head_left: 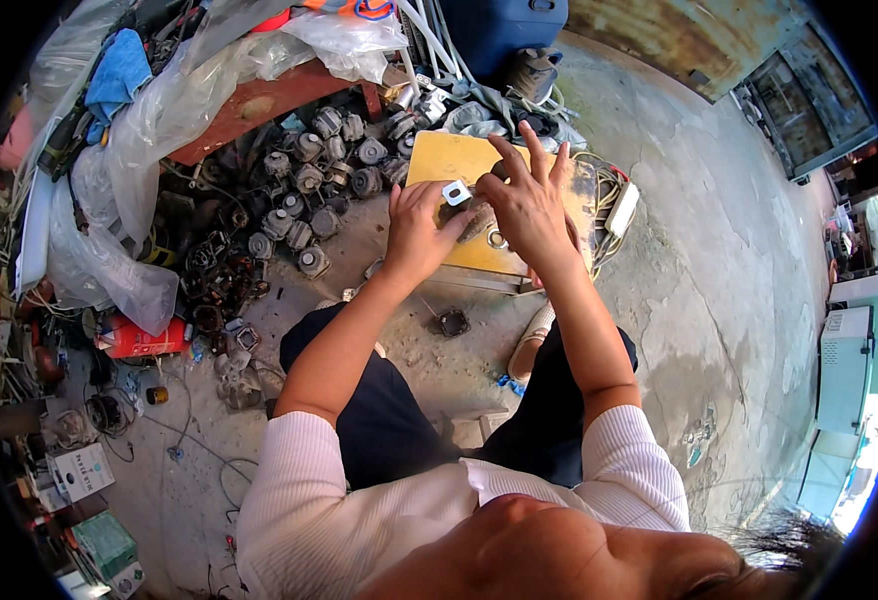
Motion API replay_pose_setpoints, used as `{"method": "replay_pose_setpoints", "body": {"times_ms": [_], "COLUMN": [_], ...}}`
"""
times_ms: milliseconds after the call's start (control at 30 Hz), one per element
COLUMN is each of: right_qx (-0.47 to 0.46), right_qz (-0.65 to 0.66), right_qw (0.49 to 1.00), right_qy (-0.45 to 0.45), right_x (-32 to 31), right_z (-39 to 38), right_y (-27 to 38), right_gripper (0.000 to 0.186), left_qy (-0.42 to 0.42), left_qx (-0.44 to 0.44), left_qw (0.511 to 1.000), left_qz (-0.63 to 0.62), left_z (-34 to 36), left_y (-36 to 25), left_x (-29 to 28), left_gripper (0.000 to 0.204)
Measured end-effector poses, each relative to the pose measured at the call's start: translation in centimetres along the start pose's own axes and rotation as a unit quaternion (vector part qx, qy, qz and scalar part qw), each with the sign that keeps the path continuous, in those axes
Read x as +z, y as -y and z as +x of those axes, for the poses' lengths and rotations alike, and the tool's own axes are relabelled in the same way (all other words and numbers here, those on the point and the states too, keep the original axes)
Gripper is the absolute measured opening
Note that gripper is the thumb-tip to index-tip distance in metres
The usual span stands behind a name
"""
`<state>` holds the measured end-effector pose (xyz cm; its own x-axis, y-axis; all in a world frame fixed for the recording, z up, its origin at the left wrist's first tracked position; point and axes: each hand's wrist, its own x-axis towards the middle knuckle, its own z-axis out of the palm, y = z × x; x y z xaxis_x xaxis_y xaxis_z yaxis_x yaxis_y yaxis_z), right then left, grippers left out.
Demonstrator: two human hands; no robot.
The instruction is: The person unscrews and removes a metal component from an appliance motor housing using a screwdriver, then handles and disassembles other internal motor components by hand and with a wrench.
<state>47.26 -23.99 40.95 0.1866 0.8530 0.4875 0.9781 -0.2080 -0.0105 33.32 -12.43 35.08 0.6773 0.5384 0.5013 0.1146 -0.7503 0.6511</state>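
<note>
A small metal block (456, 193) with a bright square end and a dark hole in it is pinched between the thumb and fingers of my left hand (421, 232). Close on its right is my right hand (532, 215), with thumb and bent forefinger drawn in toward the block and the other fingers raised and spread. Whatever lies between that thumb and forefinger is dark and too small to make out. Both hands are above a yellow-topped low table (434, 160). A metal ring (498, 239) lies on the tabletop under my right wrist.
Several small motors (309, 178) are heaped on the floor to the left. Coiled cables and a white power strip (623, 209) sit at the table's right edge. A blue drum (499, 35) stands beyond. A square metal frame (453, 322) lies between my feet.
</note>
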Motion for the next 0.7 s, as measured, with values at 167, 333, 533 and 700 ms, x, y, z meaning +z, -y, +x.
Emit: {"method": "replay_pose_setpoints", "body": {"times_ms": [167,333,533,700], "right_qx": [0.006,0.000,0.003,0.002], "right_qz": [0.007,-0.002,-0.005,0.025], "right_qw": [1.000,1.000,1.000,1.000], "right_qy": [-0.016,-0.006,-0.007,0.009], "right_x": [-0.17,0.19,-0.08,-0.10], "right_z": [0.02,-0.07,-0.21,-0.17], "right_y": [0.15,-0.22,-0.19,-0.27], "right_gripper": [0.007,0.009,0.015,0.012], "left_qy": [-0.001,-0.001,0.000,0.000], "left_qx": [0.001,-0.012,-0.010,-0.014], "left_qw": [1.000,1.000,1.000,1.000], "left_qz": [0.005,-0.011,-0.012,-0.008], "left_z": [0.05,0.08,0.08,0.11], "left_y": [-0.22,-0.32,-0.16,-0.19], "left_x": [0.05,0.03,0.21,0.02], "left_gripper": [0.041,0.039,0.036,0.036]}}
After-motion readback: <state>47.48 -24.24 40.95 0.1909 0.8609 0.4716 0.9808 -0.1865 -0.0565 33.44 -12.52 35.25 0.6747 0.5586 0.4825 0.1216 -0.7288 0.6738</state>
